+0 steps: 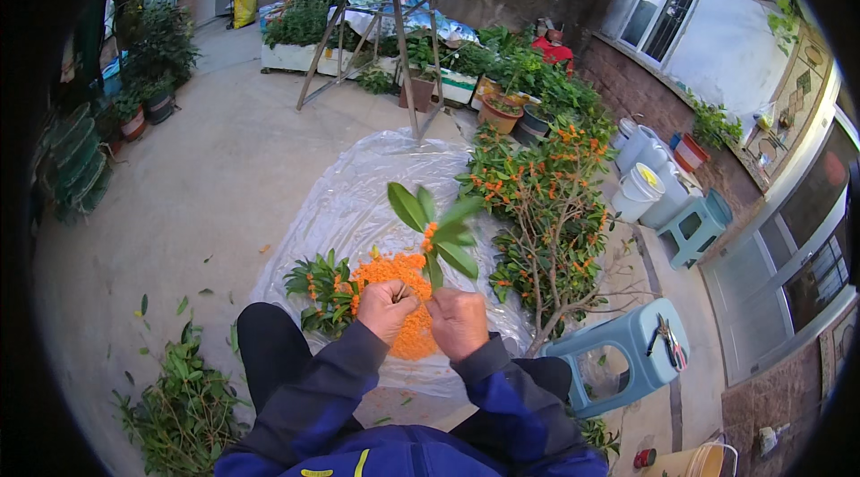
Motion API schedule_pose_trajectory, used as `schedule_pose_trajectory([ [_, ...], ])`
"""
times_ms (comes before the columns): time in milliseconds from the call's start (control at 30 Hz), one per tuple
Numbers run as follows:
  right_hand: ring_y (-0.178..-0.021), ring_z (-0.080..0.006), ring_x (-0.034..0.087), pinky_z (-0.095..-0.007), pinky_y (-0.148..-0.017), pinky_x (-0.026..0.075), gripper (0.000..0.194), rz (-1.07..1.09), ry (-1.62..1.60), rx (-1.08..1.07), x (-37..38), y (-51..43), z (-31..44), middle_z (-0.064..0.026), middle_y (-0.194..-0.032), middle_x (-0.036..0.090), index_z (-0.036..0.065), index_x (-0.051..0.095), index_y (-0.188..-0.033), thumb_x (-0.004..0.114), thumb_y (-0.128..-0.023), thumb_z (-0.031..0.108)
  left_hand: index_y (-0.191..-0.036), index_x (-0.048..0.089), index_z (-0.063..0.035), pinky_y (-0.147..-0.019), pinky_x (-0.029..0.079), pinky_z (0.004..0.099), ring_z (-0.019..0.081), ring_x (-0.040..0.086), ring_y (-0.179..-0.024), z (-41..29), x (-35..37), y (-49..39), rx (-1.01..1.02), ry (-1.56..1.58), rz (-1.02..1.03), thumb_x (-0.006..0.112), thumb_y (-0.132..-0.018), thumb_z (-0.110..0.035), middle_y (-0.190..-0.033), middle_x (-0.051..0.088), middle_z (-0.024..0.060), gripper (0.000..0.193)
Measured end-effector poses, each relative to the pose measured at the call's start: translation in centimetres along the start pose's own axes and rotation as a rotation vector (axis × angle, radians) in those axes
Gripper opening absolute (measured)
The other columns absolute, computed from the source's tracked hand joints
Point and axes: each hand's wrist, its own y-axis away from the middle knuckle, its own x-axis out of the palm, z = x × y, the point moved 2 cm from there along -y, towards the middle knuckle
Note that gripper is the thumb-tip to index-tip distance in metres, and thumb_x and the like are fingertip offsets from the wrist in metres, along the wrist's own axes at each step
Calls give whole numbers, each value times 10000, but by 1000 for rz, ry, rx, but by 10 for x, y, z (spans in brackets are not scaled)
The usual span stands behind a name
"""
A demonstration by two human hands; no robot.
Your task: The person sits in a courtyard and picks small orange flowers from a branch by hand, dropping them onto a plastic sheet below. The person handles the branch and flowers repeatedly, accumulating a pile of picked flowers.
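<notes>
Both hands are close together over a heap of small orange blossoms (406, 337) on a clear plastic sheet (376, 168). My right hand (459, 321) grips a leafy sprig (430, 235), its green leaves pointing away from me and a cluster of orange flowers at its middle; some leaves are blurred. Between the thumb and curled fingers of my left hand (388, 308) shows a thin brown twig; whether it joins the sprig cannot be seen. Cut flowering sprigs (326, 292) lie left of the heap, near my left hand.
A large flowering branch (547, 208) lies along the sheet's right side. Pruning shears (667, 342) rest on a blue plastic stool (605, 356). Leafy cuttings (181, 403) are piled on the ground at left. A metal frame (403, 40) stands beyond the sheet, before potted plants (500, 113).
</notes>
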Motion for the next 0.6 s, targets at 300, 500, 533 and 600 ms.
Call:
schedule_pose_trajectory([
  [300, -557, -168, 549, -294, -489, 378, 96, 220, -1312, 933, -8, 4, -7, -55, -701, 562, -18, 597, -781, 615, -858, 37, -770, 484, -96, -396, 267, 224, 54, 322, -437, 23, -29, -6, -509, 669, -161, 597, -864, -36, -609, 385, -50, 159],
  [500, -550, -133, 536, -251, -504, 397, 96, 158, -1155, 760, -27, 4, -6, -66, -671, 572, -61, 643, -820, 620, -851, 27, -791, 483, -99, -398, 284, 227, 58, 331, -454, 50, -74, -15, -435, 847, -187, 585, -891, -47, -629, 380, -40, 152],
  [533, -533, -96, 524, -256, -496, 415, 132, 123, -1022, 715, -22, 5, -9, -37, -639, 608, -53, 679, -884, 605, -843, 48, -795, 491, -96, -399, 291, 227, 61, 334, -454, 44, -69, -13, -394, 829, -179, 590, -887, -44, -631, 388, -37, 144],
  [600, -534, -92, 531, -258, -498, 425, 159, 69, -771, 582, -1, 7, -32, -44, -633, 607, -42, 688, -921, 606, -813, 41, -810, 513, -85, -400, 302, 228, 63, 352, -456, 32, -60, -9, -346, 770, -185, 598, -880, -39, -639, 417, -30, 119],
])
